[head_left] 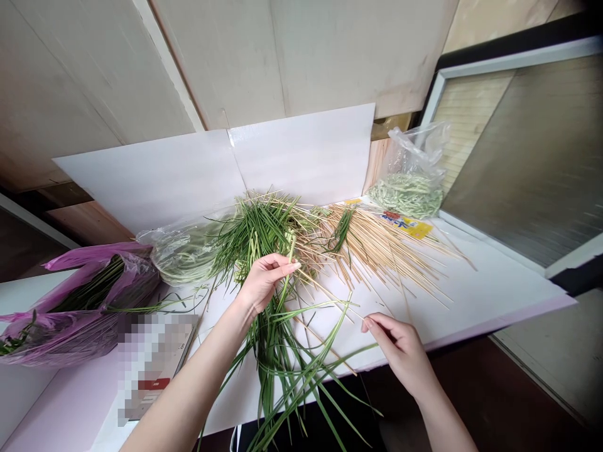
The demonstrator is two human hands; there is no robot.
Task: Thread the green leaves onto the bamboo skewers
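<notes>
green leaves (269,358) below left hand (264,282)

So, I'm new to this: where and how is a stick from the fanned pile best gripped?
Probably by a near end, pinched from the front right: the fanned sticks spread apart there, with some tips separate over the white tabletop, while farther back they crowd together and overlap.

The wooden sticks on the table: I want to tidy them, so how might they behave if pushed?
The wooden sticks look straight and slim, so probably stiff and light. Lying loosely fanned, they would likely scatter rather than slide as one. The green leaves on top look bendy and may drag along.
</notes>
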